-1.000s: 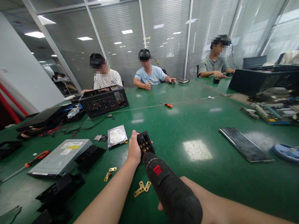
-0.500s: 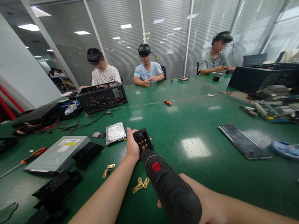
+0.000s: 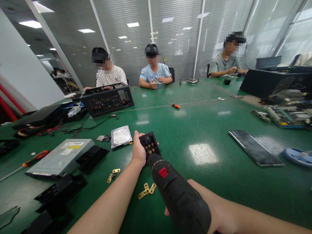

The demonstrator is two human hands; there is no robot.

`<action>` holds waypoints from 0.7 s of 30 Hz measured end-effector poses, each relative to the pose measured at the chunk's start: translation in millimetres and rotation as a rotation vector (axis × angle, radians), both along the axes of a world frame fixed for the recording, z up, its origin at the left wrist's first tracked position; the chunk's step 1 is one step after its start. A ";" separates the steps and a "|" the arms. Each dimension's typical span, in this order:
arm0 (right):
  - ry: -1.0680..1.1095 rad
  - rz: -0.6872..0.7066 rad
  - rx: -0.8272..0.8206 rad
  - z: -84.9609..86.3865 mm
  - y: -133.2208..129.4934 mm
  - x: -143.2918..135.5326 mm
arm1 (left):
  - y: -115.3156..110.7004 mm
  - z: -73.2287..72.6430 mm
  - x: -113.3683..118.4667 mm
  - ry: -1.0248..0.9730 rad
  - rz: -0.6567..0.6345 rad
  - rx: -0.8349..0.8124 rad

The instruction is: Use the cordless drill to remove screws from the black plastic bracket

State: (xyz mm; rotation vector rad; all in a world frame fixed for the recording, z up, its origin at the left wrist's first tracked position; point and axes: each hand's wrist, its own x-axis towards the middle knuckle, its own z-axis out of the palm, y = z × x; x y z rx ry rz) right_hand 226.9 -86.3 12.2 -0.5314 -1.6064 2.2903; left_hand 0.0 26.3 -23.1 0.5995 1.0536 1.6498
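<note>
My left hand (image 3: 139, 150) is closed around a small black terminal block (image 3: 148, 142) with brass-coloured contacts inside, held just above the green table. In my right hand (image 3: 205, 205) is a black cordless drill (image 3: 178, 199) with a red switch on top. Its front end points away from me and meets the near edge of the block; the bit is hidden. Beneath my forearms lie several flat brass pieces with holes, one group (image 3: 144, 192) between my arms and another group (image 3: 113, 175) left of my left wrist.
Left of my arm lie a hard drive (image 3: 120, 136), a silver optical drive (image 3: 62, 158), an orange-handled screwdriver (image 3: 29, 162) and black plastic parts. A phone (image 3: 254, 148) and blue reel (image 3: 300, 157) are on the right. Computer cases (image 3: 108, 100) stand farther off; three people sit across the table.
The view has shifted very slightly. Both hands keep nearly the same pose, with the drill still against the block. Across the table, the middle person's hands have moved apart.
</note>
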 end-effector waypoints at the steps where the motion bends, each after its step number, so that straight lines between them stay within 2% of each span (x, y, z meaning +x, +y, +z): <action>1: 0.007 -0.006 -0.003 -0.8 0.3 -0.4 | 0.1 0.1 0.0 0.002 0.002 -0.003; 7: 0.043 -0.030 -0.071 -2.6 -0.6 -1.3 | 1.2 -0.2 -0.5 0.014 0.000 -0.013; 12: -0.008 -0.035 -0.080 -2.1 0.2 -1.0 | 1.5 0.0 -0.2 0.018 0.006 -0.016; 17: -0.075 -0.038 0.063 17.3 1.9 4.1 | 1.5 0.2 0.3 0.039 0.008 -0.004; 21: -0.148 -0.190 0.286 33.9 -11.8 10.3 | 0.8 -0.5 0.2 0.023 0.018 -0.006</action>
